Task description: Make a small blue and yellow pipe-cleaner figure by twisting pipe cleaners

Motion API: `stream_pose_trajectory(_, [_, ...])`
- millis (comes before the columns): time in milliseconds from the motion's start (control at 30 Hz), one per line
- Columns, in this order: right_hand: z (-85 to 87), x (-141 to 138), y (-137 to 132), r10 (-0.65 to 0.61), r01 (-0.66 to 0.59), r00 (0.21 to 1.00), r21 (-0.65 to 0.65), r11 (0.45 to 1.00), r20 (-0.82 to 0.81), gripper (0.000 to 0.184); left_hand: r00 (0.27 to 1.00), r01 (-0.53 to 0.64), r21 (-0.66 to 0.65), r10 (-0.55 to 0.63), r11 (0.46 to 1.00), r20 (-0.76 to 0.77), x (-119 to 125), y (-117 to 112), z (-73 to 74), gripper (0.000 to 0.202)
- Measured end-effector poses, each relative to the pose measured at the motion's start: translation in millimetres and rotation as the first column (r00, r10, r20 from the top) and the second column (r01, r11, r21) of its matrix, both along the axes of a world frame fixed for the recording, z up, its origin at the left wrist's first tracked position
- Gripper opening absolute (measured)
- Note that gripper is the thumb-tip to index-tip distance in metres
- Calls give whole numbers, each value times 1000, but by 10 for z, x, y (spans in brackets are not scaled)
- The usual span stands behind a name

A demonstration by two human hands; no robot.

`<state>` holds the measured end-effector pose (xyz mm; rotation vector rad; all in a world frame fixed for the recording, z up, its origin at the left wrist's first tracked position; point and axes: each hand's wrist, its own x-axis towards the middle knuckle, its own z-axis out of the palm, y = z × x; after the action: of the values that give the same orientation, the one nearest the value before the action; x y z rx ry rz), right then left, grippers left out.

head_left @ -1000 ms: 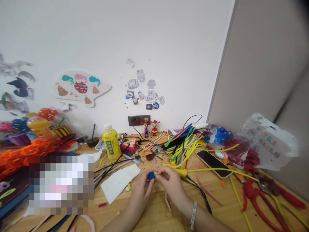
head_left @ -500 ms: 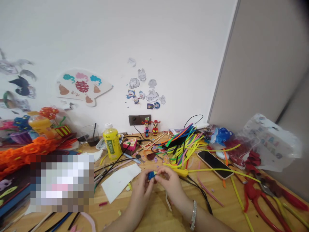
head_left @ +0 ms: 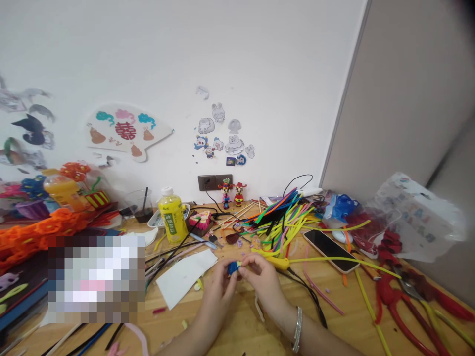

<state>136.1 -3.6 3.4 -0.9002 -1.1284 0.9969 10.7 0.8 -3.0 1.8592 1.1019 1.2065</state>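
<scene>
Both my hands meet over the wooden table (head_left: 245,331), pinching a small blue fuzzy piece (head_left: 233,267) between the fingertips. My left hand (head_left: 217,291) grips it from the left, fingers curled. From the right, my right hand (head_left: 261,282) closes on the same piece; a silver bracelet (head_left: 297,330) circles that wrist. A white paper sheet (head_left: 185,277) lies just left of the hands. A yellow-handled tool (head_left: 276,262) lies just beyond the right hand.
A pile of coloured pipe cleaners (head_left: 282,217) lies behind the hands, a phone (head_left: 328,250) to the right. A yellow bottle (head_left: 170,217), a plastic cup (head_left: 141,207) and orange craft pieces (head_left: 37,235) stand left. Red pipe cleaners (head_left: 397,301) and a plastic bag (head_left: 415,217) fill the right.
The hands stay together on the blue piece, with small finger shifts. The view has tipped slightly.
</scene>
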Motion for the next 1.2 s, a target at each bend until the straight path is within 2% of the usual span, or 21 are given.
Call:
stream_pose_trajectory(700, [21,0,-35,44,-58,990,-103,993,-136,13,1000,-27,55,26,998,3,12,-33,64,20])
stream_pose_trajectory(900, [12,2,-45,49,-69,988,-127,989,-149,12,1000,-15,34,15,999,-5,19,-47,90,20])
stream_pose_trajectory(1200, [-28,6,-17,59,-79,984,-117,990,-168,19,1000,-12,53,11,999,19,18,-49,70,20])
